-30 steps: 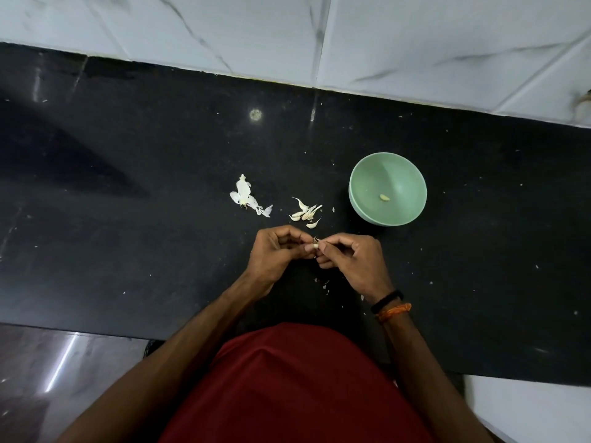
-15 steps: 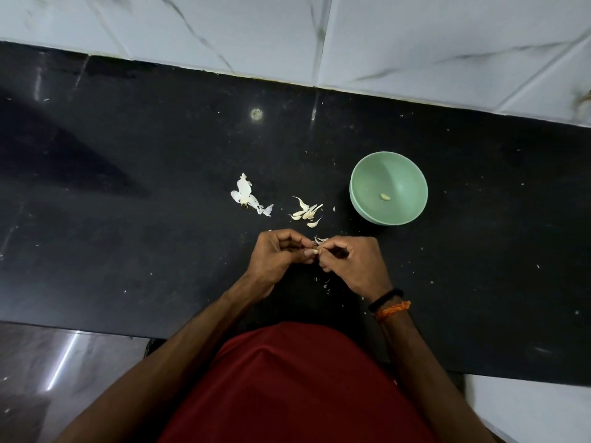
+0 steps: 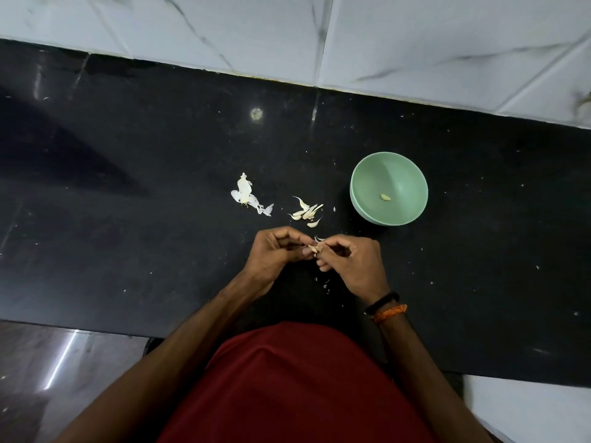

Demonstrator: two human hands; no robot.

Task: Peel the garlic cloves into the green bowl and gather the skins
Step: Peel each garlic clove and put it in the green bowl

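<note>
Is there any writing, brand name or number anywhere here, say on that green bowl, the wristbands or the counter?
None: no text, number or sign shows anywhere.
Green bowl: plain, no mark.
Wristbands: one black, one orange, no lettering visible.
Red shirt: no print in view.
Black counter and wall tiles: only specks and veining.

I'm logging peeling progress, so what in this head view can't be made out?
- Garlic clove pinched between left hand and right hand: fingers cover most of it, so how much skin remains is unclear.
- Small pale cloves on the black counter: too small to count.
- Pale piece in the round green bowl: too small to confirm fully peeled.
</note>
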